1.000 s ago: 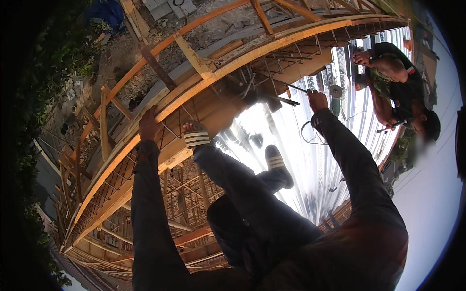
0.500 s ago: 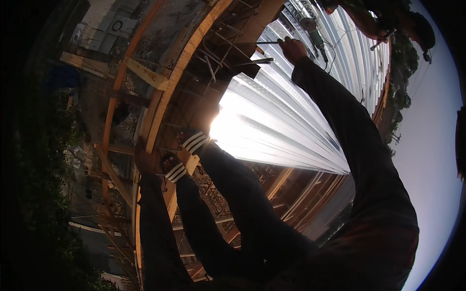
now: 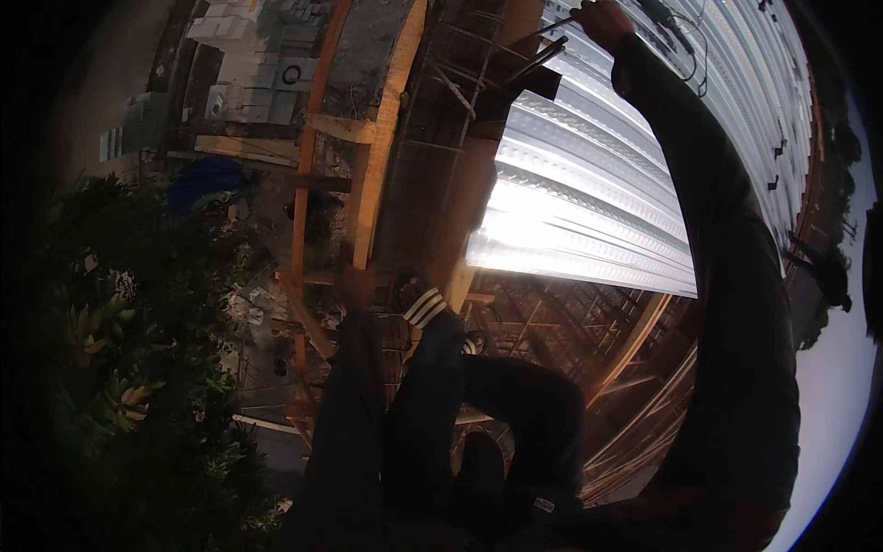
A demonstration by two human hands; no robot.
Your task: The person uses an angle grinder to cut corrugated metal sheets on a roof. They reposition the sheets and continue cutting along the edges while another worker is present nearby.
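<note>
- Steel rods (image 3: 543, 57) meet the closed right hand (image 3: 602, 17) at the corrugated sheet's (image 3: 589, 193) top edge.
- Left hand (image 3: 354, 283) grips a timber beam (image 3: 372, 184).
- Rebar mesh (image 3: 552, 322) lies below the sheet; foliage (image 3: 120, 368) at left, ground far beneath.

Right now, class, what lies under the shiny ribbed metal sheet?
Past the metal sheet's lower edge, wooden beams and thin bars show. Whatever sits directly beneath the sheet is covered.
</note>
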